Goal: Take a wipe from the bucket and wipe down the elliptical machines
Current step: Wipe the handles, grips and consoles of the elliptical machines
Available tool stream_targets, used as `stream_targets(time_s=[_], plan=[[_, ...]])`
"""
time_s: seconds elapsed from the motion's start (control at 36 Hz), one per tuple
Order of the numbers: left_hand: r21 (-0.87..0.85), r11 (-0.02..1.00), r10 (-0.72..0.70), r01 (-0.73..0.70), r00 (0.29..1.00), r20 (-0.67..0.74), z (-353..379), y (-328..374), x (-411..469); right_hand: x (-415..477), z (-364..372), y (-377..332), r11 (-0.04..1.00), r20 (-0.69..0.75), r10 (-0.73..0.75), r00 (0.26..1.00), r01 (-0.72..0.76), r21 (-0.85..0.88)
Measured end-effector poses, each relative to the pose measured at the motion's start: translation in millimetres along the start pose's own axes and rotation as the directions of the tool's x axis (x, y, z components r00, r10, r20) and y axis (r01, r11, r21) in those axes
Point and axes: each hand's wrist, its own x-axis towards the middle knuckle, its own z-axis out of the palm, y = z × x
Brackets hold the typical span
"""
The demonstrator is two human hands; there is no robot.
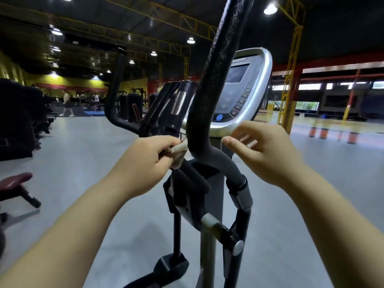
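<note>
Left grip (145, 161) pinches wipe (178, 151), touching handlebar (207, 100) just to its right; bar runs upward; right grip (266, 154) loose, empty.

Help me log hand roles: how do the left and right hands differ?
The left hand grips a wipe against the black handlebar; the right hand holds nothing. The left hand's fingers are curled; the right hand's are loosely spread. The left hand is left of the handlebar, the right hand right of it, near the console. Both are raised at about the same height.
</note>
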Motion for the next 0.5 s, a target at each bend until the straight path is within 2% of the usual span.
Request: stream_targets(time_s=[0.14,0.31,0.42,0.5], plan=[[0.023,0.987,-0.155,0.157,0.985,-0.076,26.0,23.1,-33.9,-34.9,-9.5,25.6,0.997,0.127,0.064,0.990,-0.069,0.038],[0.016,0.926,-0.373,0.378,0.920,-0.120,86.4,66.2,-73.3,-92.0,-20.5,64.8,0.990,0.285,0.090,0.954,-0.117,0.078],[0.013,0.900,-0.431,0.435,0.895,-0.114,133.1,101.8,-81.4,-127.5,-35.0,92.8,0.986,0.460,0.135,0.878,-0.165,0.025],[-0.007,0.886,-0.461,0.465,0.877,-0.131,172.1,120.5,-78.4,-150.3,-48.5,121.1,0.973,0.538,0.209,0.817,-0.231,-0.028]])
